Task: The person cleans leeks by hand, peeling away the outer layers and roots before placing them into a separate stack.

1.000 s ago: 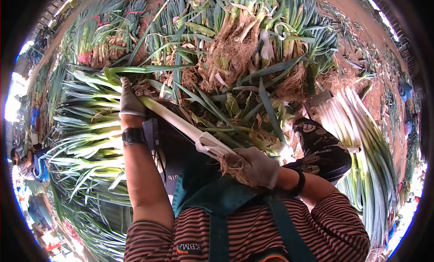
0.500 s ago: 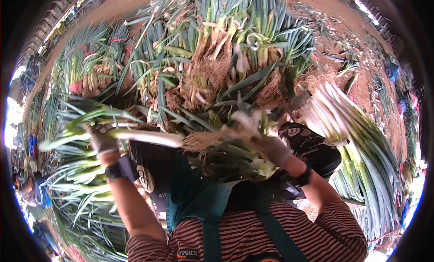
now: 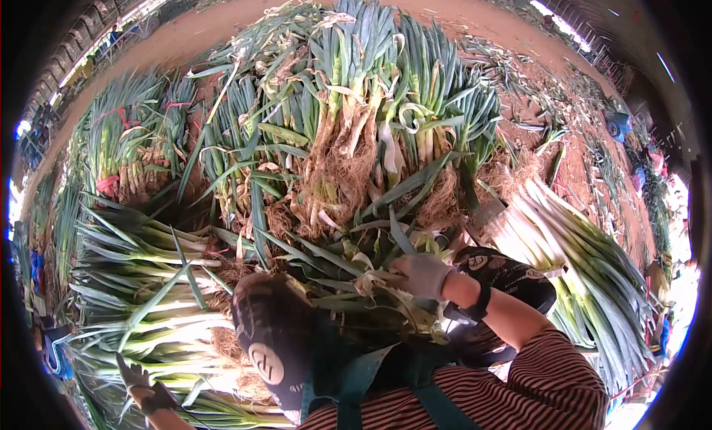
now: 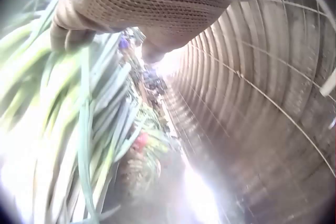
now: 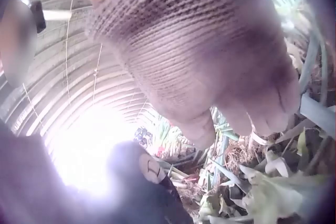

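My gloved left hand reaches low at the left, its fingers spread over a pile of leeks with green tops and pale stalks. In the left wrist view, the left glove hangs above the leek leaves with nothing in its grasp. My gloved right hand is over the heap of leafy trimmings between the knees. Its fingers point down and look relaxed in the right wrist view, close to torn leaves and roots.
Unpeeled leeks with shaggy roots stand heaped ahead. Cleaned white-stalked leeks lie in a stack at the right. Dark-covered knees flank the trimmings. Tied bundles stand at the back left.
The leek the left hand held has left its grip, and that hand has moved down and left over the pile. The right hand, earlier pulling loose outer leaves and roots, now hovers over the trimmings.
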The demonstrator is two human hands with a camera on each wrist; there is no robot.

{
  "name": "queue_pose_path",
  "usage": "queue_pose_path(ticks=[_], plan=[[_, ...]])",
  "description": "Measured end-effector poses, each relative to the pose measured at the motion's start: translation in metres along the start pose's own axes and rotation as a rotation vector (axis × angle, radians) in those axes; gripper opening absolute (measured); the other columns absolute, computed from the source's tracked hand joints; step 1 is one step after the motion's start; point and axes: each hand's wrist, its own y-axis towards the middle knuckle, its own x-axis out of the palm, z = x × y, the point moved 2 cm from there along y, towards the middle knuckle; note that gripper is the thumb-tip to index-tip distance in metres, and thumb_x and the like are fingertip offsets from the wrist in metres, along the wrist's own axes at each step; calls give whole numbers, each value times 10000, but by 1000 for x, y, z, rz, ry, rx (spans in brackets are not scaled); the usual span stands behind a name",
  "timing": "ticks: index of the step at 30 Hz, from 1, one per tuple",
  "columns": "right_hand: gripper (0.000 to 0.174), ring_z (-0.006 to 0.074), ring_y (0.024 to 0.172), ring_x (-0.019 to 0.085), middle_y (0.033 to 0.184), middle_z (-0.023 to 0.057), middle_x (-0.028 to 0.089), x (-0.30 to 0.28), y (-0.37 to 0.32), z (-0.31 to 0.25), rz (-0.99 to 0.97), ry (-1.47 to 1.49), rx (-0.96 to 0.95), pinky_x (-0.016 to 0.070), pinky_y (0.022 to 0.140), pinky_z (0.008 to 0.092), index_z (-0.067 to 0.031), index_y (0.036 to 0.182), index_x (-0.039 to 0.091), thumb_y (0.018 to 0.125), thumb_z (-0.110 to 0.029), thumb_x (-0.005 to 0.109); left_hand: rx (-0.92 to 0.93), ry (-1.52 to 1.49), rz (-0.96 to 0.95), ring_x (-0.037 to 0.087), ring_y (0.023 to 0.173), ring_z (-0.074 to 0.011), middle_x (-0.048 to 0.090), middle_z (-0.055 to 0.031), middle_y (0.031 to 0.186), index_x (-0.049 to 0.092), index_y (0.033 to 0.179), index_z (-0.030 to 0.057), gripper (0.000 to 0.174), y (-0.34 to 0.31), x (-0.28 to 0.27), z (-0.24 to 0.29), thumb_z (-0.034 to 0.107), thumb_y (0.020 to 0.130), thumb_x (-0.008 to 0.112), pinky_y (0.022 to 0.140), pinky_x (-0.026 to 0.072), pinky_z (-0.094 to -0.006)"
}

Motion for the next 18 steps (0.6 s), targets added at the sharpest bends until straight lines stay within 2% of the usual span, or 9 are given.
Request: queue_pose_path(ticks=[2, 3, 4, 6, 8, 10, 14, 16, 18], plan=[[362, 363, 822, 641, 879, 182, 667, -24, 28, -6, 17, 115, -5, 501, 742, 418, -50, 1038, 606, 902, -385, 591, 190, -48, -51, 394, 1299, -248, 395, -116, 1451, 388, 1456, 221, 813, -6, 40, -10, 646, 799, 610, 1069, 245, -475], [334, 352, 790, 636, 859, 173, 663, -39, 50, -12, -4, 142, 20, 498, 724, 407, -48, 1007, 605, 898, -364, 606, 222, -45, -161, 497, 1171, -225, 478, -100, 1370, 459, 1409, 177, 675, -14, 69, -7, 537, 860, 613, 1029, 310, -444], [308, 341, 759, 631, 840, 164, 659, -51, 71, -17, -22, 170, 46, 496, 707, 397, -46, 977, 604, 894, -343, 621, 306, -89, -395, 543, 1111, -214, 529, -100, 1310, 472, 1392, 131, 549, -67, 116, 1, 413, 931, 567, 984, 375, -392], [335, 201, 720, 590, 864, 102, 649, -46, 126, -3, 131, 291, -35, 497, 696, 317, -42, 1123, 611, 911, -301, 625, 571, -3, -701, 582, 1098, -231, 589, -115, 1245, 491, 1348, 62, 432, -177, 212, 14, 300, 989, 481, 998, 422, -352], [321, 311, 798, 642, 864, 188, 657, -43, 196, 14, 269, 405, -15, 502, 747, 394, -36, 1043, 594, 894, -318, 628, 618, -22, -893, 560, 1179, -232, 573, -118, 1290, 467, 1357, 32, 418, -287, 286, 18, 271, 1020, 405, 1014, 415, -386], [430, 353, 962, 637, 1063, 239, 644, -69, 245, 1, 272, 456, 192, 508, 847, 391, -11, 1188, 553, 884, -304, 635, 714, 111, -985, 609, 1070, -224, 626, -118, 1171, 513, 1303, 9, 365, -344, 332, 2, 204, 999, 462, 962, 462, -374], [524, 400, 1133, 570, 1236, 307, 551, -83, 362, 36, 458, 460, 426, 481, 964, 420, 54, 1287, 455, 876, -234, 605, 486, 190, -1110, 644, 894, -187, 672, -109, 997, 603, 1121, -24, 316, -383, 392, -46, 228, 930, 590, 818, 503, -310], [515, 402, 1147, 565, 1292, 295, 502, -79, 413, 57, 522, 485, 573, 489, 962, 417, 76, 1324, 391, 893, -171, 528, 251, 348, -1078, 650, 931, -189, 672, -119, 999, 584, 1112, -37, 251, -354, 402, -61, 133, 927, 596, 851, 507, -307], [472, 362, 1132, 586, 1239, 262, 558, -87, 427, 51, 624, 392, 745, 512, 920, 424, 32, 1277, 448, 881, -191, 575, 138, 316, -1009, 659, 903, -193, 675, -117, 980, 584, 1102, -43, 247, -342, 406, -67, 131, 927, 603, 844, 512, -307]])
